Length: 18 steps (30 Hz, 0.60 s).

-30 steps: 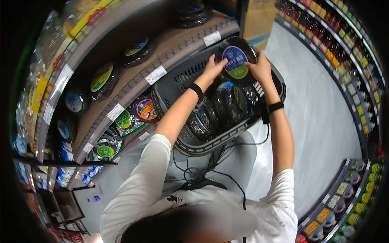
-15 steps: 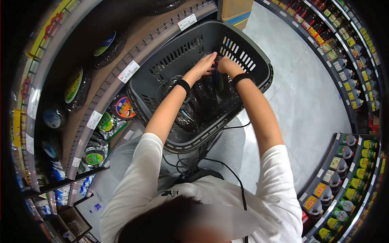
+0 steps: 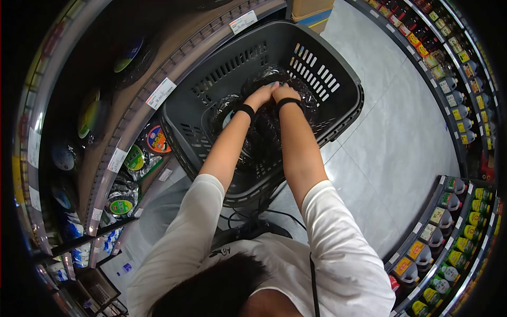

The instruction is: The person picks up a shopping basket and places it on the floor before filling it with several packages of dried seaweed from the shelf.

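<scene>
A dark grey shopping basket (image 3: 222, 67) with slotted walls is in front of me. Inside it lie several dark packages (image 3: 272, 75) in shiny clear plastic, some with round labels. My left hand (image 3: 261, 95) and my right hand (image 3: 287, 93) are close together over the middle of the basket. Both hands bend down onto a dark plastic-wrapped package, their fingers curled in at it and partly hidden. Black bands circle both wrists.
At the left stands a shelf (image 3: 132, 108) with price tags and more round-labelled dark packages. A cardboard box (image 3: 311, 9) is beyond the basket. Racks of bottles (image 3: 417, 259) line the right, across the grey tiled floor (image 3: 383, 142). A black cable (image 3: 288, 214) hangs below the basket.
My right hand has moved left and a little down, next to my left hand, which has also lowered and closed. A dark package now shows beyond my hands. The view has shifted slightly.
</scene>
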### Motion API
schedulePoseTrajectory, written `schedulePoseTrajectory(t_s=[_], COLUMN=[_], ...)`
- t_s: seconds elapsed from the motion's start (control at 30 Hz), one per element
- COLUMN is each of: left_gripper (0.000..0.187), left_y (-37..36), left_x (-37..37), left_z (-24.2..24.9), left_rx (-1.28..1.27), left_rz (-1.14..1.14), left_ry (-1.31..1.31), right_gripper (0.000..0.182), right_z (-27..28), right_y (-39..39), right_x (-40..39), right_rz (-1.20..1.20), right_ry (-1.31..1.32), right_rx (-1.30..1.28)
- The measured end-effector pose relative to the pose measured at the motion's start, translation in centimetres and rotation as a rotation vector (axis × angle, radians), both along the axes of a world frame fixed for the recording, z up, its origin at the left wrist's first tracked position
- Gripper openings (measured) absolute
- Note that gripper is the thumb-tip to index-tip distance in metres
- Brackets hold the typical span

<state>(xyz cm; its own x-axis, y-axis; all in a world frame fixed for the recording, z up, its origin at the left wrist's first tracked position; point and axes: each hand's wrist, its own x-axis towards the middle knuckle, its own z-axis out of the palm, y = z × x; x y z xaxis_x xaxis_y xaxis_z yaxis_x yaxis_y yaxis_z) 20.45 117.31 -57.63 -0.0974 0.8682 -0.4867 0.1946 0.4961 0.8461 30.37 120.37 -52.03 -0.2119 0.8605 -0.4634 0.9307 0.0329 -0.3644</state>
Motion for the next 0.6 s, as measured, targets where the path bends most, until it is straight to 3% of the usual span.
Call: schedulePoseTrajectory(t_s=[0.03, 0.1, 0.23, 0.33, 0.47, 0.57, 0.6], left_gripper=[0.063, 0.058, 0.06, 0.063, 0.058, 0.059, 0.063], left_y=[0.6, 1.5, 2.0, 2.4, 3.1, -0.6, -0.7], left_x=[-0.1, 0.5, 1.2, 0.8, -0.1, 1.7, 0.4], left_z=[-1.7, -3.2, -4.2, -5.1, -7.8, 3.5, 4.7], left_rx=[0.128, 0.036, 0.01, -0.09, -0.159, -0.33, -0.426], left_rz=[-0.084, -0.091, -0.032, -0.111, -0.173, -0.159, -0.176], left_ry=[0.087, 0.241, 0.261, 0.243, 0.24, 0.137, -0.034], right_gripper=[0.055, 0.061, 0.064, 0.065, 0.069, 0.065, 0.059], right_z=[-0.8, -0.9, -4.1, -4.8, -3.1, -1.0, -3.3], right_y=[0.0, 0.5, 2.1, 2.8, 2.7, 1.9, 3.1], right_x=[0.2, 1.1, 1.3, 1.1, 1.1, 2.0, 1.5], right_rz=[-0.15, 0.005, -0.064, -0.077, -0.036, 0.085, 0.164], right_ry=[-0.001, -0.078, -0.023, -0.041, -0.085, -0.092, -0.106], right_rx=[-0.092, -0.202, -0.226, -0.237, -0.274, -0.202, -0.158])
